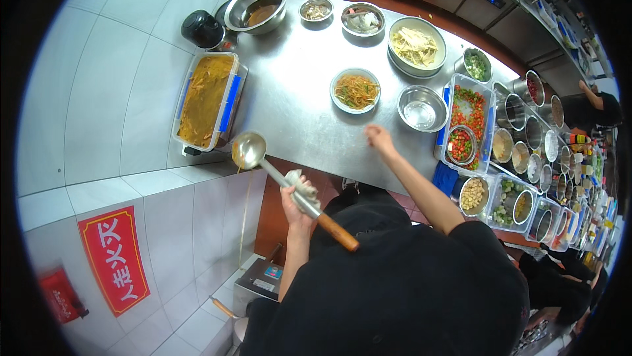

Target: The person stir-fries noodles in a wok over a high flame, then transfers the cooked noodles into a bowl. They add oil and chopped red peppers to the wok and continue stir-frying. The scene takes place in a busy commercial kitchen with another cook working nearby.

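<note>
My left hand [296, 205] grips the metal shaft of a large ladle [250, 150] with a wooden handle end, and a crumpled pale cloth [303, 188] is bunched at the same grip. The ladle's bowl is by the table's left corner, with noodle-like strands hanging from it. Over the front of the steel table [306, 129], my right hand [378, 138] has its fingers curled, and nothing shows in them. Just beyond it sits a plate of noodles [356, 90] with bits of green. An empty metal bowl [423, 108] stands to the right of the plate.
A plastic tub of orange-brown food [207, 101] and a large steel bowl [255, 8] are on the left. Further back is a bowl of pale shreds [417, 45]. Chopped peppers [464, 109] and several ingredient containers line the right. Other people [558, 282] are at the far right.
</note>
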Motion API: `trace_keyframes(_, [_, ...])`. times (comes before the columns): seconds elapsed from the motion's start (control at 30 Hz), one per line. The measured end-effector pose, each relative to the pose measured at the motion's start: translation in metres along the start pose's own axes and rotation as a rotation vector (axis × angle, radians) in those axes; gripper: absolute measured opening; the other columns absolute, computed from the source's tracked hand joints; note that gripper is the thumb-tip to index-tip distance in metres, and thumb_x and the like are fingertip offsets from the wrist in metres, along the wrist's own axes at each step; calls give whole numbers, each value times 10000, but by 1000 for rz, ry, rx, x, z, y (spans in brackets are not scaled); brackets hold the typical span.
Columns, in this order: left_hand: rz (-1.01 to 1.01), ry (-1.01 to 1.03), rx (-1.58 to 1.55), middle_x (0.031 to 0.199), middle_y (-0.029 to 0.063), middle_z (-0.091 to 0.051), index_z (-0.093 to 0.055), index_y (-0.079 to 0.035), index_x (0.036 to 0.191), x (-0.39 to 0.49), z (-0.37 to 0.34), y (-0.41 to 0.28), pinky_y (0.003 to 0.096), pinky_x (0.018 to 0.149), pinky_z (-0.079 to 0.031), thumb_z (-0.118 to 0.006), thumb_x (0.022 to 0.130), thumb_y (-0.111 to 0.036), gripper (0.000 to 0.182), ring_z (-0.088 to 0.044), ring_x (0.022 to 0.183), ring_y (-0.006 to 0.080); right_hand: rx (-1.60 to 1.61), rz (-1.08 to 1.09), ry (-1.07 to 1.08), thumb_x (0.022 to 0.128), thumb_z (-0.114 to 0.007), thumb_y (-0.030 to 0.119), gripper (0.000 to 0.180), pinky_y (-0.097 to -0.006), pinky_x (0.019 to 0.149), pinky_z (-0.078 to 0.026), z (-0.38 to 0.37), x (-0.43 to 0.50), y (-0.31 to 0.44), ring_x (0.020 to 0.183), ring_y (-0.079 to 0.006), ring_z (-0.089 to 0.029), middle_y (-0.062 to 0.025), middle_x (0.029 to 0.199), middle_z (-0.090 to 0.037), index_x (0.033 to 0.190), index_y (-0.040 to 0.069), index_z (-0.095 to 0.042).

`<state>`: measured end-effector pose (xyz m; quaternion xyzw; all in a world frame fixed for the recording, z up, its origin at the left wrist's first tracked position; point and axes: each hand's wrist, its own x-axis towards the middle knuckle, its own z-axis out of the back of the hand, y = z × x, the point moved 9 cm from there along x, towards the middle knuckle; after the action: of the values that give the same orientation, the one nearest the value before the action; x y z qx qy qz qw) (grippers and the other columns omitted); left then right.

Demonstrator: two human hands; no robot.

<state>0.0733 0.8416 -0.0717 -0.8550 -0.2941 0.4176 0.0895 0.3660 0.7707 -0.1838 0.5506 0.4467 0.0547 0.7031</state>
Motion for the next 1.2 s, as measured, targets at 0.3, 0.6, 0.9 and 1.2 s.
trace_keyframes(0.3, [-117, -245, -146, 865, 24, -582, -556, -74, 1064, -35, 75, -9, 266, 591, -493, -546, 790, -329, 375, -629, 750, 159, -319, -132, -294, 797, -720, 256, 317, -367, 726, -513, 45, 116, -18, 767, -237, -677, -176, 844, -712, 976, -6, -717])
trace_keyframes(0.6, [-94, -166, -327, 930, 52, -566, -534, -34, 1127, -33, 72, -7, 270, 696, -536, -577, 770, -216, 403, -599, 816, 160, -436, 32, 35, 892, -611, 199, 236, -348, 702, -544, -1, 89, 26, 773, -262, -693, -158, 782, -703, 855, -26, -668])
trace_keyframes(0.9, [10, -71, -222, 939, 74, -539, -516, -10, 1185, -26, 57, -11, 268, 723, -543, -583, 788, -217, 453, -575, 803, 164, 449, -316, -25, 906, -514, 11, 201, -283, 684, -595, -25, 120, -41, 790, -228, -674, -190, 977, -625, 1043, -137, -531])
trace_keyframes(1.2, [-26, 42, 100, 990, 94, -596, -506, -65, 1218, 7, 5, -26, 320, 539, -561, -552, 848, -279, 429, -653, 742, 219, 45, 58, 381, 979, -498, 185, 379, -318, 803, -562, -59, 86, 67, 931, -195, -660, -116, 1064, -672, 1312, 6, -526])
